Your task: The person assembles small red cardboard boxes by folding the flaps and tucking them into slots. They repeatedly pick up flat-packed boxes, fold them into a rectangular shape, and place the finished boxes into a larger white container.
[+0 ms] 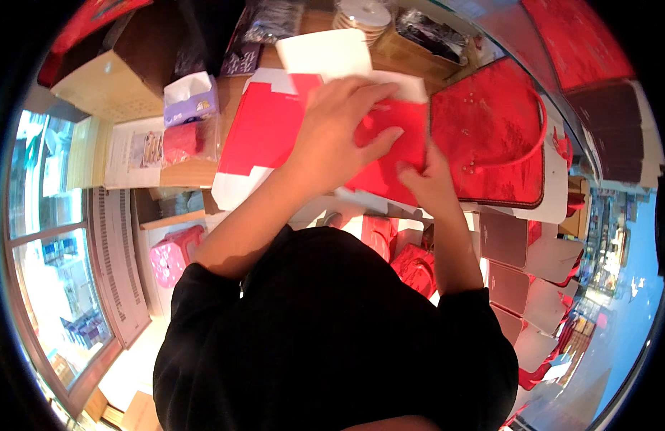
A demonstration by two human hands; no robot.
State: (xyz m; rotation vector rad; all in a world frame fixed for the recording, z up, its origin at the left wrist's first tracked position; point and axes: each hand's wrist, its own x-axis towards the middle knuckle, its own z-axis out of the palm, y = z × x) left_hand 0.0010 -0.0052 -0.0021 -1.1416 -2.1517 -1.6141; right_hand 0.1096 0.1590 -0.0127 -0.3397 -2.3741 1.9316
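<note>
A red cardboard box [393, 154] with white flaps stands partly folded at the table's near edge, tilted. My left hand [336, 133] reaches over it, thumb and fingers spread apart, the fingertips close to its white top flap [401, 86]; whether they touch is unclear. At the box's right side my right hand [433, 183] grips the edge, thumb on the near face and the other fingers mostly hidden. Left of the box lies a flat red and white cardboard blank [257, 133]. Behind my left hand, a white panel [332, 54] sticks up.
Right of the box lies a red patterned bag [483, 136] with a looped handle. A tissue box [191, 100] and a red item in clear plastic [182, 144] sit at left. Spools [363, 18] stand at the back. Below right are several stacked brown and white cartons [508, 237].
</note>
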